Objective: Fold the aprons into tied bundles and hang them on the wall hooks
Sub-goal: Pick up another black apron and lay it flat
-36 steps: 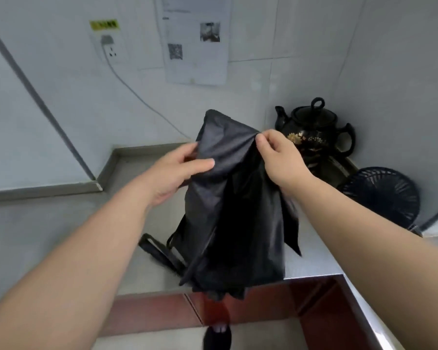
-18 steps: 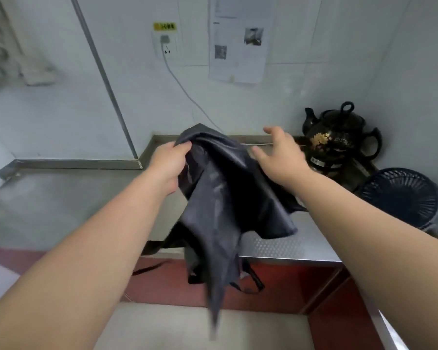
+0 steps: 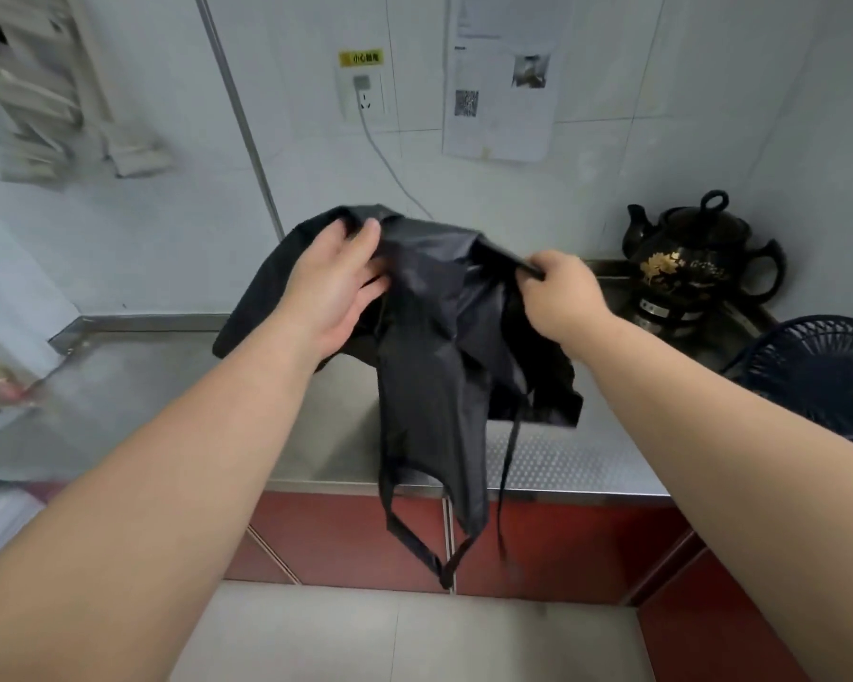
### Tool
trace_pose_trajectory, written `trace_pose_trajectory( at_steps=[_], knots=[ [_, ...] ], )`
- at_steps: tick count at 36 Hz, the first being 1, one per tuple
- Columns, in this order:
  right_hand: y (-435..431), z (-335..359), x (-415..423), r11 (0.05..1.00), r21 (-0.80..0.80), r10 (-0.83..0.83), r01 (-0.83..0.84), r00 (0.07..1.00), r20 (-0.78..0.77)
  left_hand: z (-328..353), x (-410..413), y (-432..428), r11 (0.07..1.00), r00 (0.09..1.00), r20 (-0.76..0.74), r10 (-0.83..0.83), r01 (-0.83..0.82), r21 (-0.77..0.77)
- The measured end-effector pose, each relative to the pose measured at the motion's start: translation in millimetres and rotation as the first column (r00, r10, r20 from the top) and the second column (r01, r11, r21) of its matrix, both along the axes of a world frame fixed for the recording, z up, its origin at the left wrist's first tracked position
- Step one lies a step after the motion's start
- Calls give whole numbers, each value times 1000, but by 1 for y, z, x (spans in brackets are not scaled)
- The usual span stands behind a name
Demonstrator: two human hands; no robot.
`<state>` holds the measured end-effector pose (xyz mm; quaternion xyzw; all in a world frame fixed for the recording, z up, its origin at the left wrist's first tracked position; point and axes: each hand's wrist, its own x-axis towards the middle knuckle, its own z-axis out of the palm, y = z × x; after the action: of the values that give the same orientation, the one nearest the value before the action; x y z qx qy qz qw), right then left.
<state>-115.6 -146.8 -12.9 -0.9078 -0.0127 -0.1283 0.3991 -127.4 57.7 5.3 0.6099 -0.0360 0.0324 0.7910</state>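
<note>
A black apron (image 3: 434,337) hangs in the air in front of me, over the front part of the steel counter (image 3: 168,396). My left hand (image 3: 336,283) holds its upper left part, thumb on top of the cloth and fingers under it. My right hand (image 3: 562,292) pinches a black strap or hem at the apron's upper right. The cloth droops between my hands. Its straps (image 3: 444,548) dangle below the counter's front edge in front of the red cabinet doors. No wall hooks are in view.
A black teapot (image 3: 700,253) sits on a burner at the back right corner. A dark fan (image 3: 823,376) stands on the right. A cable (image 3: 390,164) runs down from the wall socket (image 3: 363,93). Blurred pale things (image 3: 60,100) hang at upper left.
The view has swung left and pulled back. My hands lifted the apron off the counter and spread apart. My right hand let go of the top edge and now pinches a strap.
</note>
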Motion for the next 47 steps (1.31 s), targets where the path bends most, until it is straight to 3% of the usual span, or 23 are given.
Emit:
trace_pose_trajectory(
  at_steps=[3, 5, 7, 12, 18, 21, 23, 25, 26, 27, 28, 30, 31, 32, 33, 35, 37, 39, 41, 42, 43, 45, 47],
  knots=[
    [2, 5, -1, 971, 238, -10, 30, 996, -87, -3, -6, 8, 948, 993, -17, -113, 113, 296],
    [4, 8, -5, 897, 443, 56, 11, 989, -137, -15, -9, 11, 832, 990, -32, -137, 132, 539],
    [6, 10, -12, 788, 615, 130, -6, 979, -156, -32, -12, 14, 730, 993, -79, -86, 117, 673],
    [17, 19, -15, 592, 806, 232, -18, 961, -149, -60, -24, -10, 692, 955, -225, -194, 296, 658],
    [2, 24, -13, 458, 887, 159, 47, 978, -134, -74, -22, -40, 675, 940, -259, -223, 341, 655],
    [-19, 16, -5, 541, 833, 34, 119, 986, -164, -83, -9, -37, 658, 982, -184, -45, 168, 735],
    [-40, 4, 2, 691, 697, -103, 192, 980, -168, -86, 3, -28, 569, 984, -84, 158, -21, 822],
    [-66, -9, 3, 921, 334, -180, 201, 979, -92, -81, 13, -20, 512, 895, 31, 444, -282, 811],
    [-74, -15, 2, 985, 102, -127, 139, 986, -111, -75, 15, -15, 476, 821, 100, 562, -420, 772],
    [-81, -20, -1, 997, -79, -41, 23, 973, -226, -67, 18, -13, 464, 759, 160, 631, -534, 707],
    [-84, -23, -4, 977, -166, 52, -133, 906, -421, -58, 22, -14, 494, 733, 198, 651, -607, 622],
    [-75, -22, -15, 908, -132, 137, -398, 580, -803, -39, 27, -18, 617, 784, 265, 561, -610, 498],
    [-68, -17, -19, 874, -104, 140, -475, 451, -882, -31, 27, -21, 657, 824, 320, 468, -567, 497],
    [-61, -13, -20, 865, -96, 142, -493, 423, -895, -26, 26, -24, 651, 850, 371, 375, -526, 547],
    [-55, -9, -18, 880, -100, 157, -464, 483, -861, -22, 23, -26, 609, 863, 410, 295, -500, 616],
    [-47, 3, -14, 930, -139, 175, -340, 743, -646, -15, 17, -29, 549, 887, 407, 216, -455, 701],
    [-44, 14, -6, 963, -100, 201, -250, 916, -348, 0, 9, -33, 692, 925, 326, 195, -365, 622],
    [-40, 23, -4, 945, 227, 287, -234, 927, -241, 12, 2, -37, 876, 983, 144, 117, -170, 452],
    [-35, 31, 1, 811, 551, 344, -195, 921, -180, 17, -6, -32, 933, 998, 34, 45, -54, 356],
    [-34, 33, 4, 764, 620, 345, -180, 926, -156, 16, -9, -29, 950, 1000, 20, 17, -23, 311],
    [-33, 32, 8, 776, 605, 331, -175, 931, -155, 15, -11, -26, 964, 1000, 15, 6, -10, 266],
    [-23, 28, 17, 893, 405, 302, -196, 929, -215, 16, -19, -18, 981, 999, -31, 9, -3, 195],
    [-6, 23, 16, 918, 314, 341, -241, 884, -320, 17, -27, -7, 987, 995, -99, 0, 16, 157]
  ],
)
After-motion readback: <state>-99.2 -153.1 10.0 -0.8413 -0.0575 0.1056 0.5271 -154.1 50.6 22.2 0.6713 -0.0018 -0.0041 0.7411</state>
